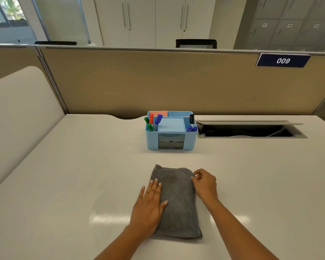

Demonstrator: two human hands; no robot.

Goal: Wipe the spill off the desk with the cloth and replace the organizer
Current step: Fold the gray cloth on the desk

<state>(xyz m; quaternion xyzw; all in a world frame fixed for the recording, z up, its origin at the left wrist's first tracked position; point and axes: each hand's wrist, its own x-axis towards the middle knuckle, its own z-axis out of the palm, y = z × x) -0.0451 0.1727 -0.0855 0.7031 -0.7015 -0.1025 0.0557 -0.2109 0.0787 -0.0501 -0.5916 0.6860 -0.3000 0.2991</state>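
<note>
Left hand (150, 205) flat, spread on folded grey cloth (177, 203), right hand (204, 183) pinching its 3 o'clock edge (spill not discernible), organizer (172, 131) at 12.

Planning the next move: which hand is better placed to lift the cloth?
Probably the right hand: its fingers already pinch the folded cloth at its far right edge, while the left hand lies flat on top.

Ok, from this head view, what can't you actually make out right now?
- Spill: none shows on the white desk; glare patches and the folded grey cloth could mask it.
- Desk under the cloth and under the blue organizer: covered.
- Organizer drawers: shut, contents hidden.
- Cable hatch: interior too dark.
- Right hand: fingers curled at the cloth's edge; grip unclear.
- Left hand: flat on the cloth.
</note>
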